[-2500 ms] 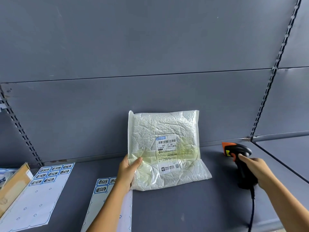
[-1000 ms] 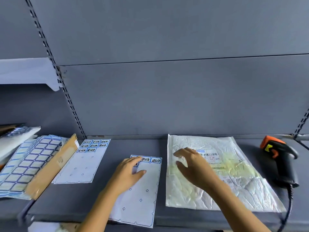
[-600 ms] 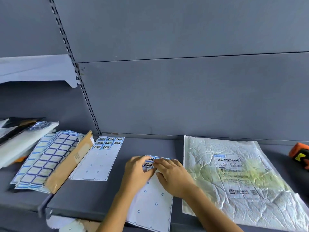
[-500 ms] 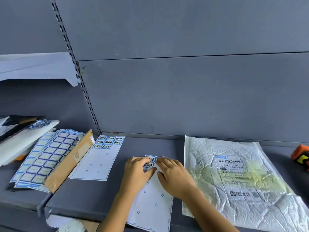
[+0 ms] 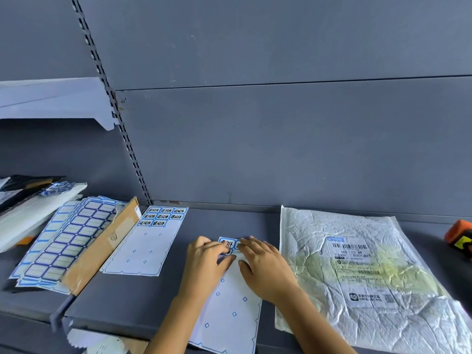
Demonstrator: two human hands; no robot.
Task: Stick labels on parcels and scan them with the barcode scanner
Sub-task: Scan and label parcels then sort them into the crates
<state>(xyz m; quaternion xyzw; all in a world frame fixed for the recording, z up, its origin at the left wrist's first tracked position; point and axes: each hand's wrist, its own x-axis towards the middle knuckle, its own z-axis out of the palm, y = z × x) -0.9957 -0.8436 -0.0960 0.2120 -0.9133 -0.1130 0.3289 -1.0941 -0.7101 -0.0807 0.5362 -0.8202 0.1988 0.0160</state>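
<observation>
Low in the middle of the frame, a mostly used label sheet lies on a grey shelf. The left hand presses the sheet down with bent fingers. The right hand lies beside it, its fingertips on the last labels at the sheet's top edge; whether it pinches one cannot be told. A crinkled white parcel lies flat at the lower right, printed side up. The orange barcode scanner sits at the right edge.
</observation>
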